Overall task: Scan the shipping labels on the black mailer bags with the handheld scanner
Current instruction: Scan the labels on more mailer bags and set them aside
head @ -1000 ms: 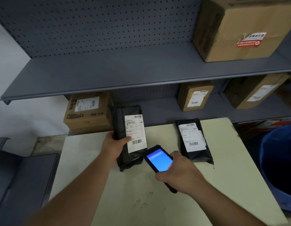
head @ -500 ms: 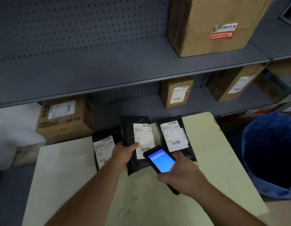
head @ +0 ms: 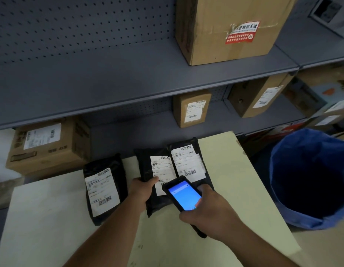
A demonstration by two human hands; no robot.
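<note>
Three black mailer bags with white shipping labels lie on the pale table [head: 234, 180]. The left bag [head: 103, 187] lies untouched. My left hand [head: 141, 191] grips the middle bag [head: 148, 166] by its left edge, thumb on the label. The right bag [head: 186, 162] lies against the middle one, partly under the scanner. My right hand [head: 209, 212] holds the handheld scanner [head: 183, 195], its blue screen lit, its front end over the lower part of the middle bag's label.
Grey metal shelves [head: 148, 81] with cardboard boxes rise behind the table: a large box [head: 225, 27] above, smaller ones [head: 191, 108] below. Another box [head: 47, 143] stands at the left. A blue bin [head: 309, 180] stands right of the table.
The view has swung left and down, bringing a third bag into sight at the left. The middle bag now lies beside the right bag, and the scanner has moved over its label.
</note>
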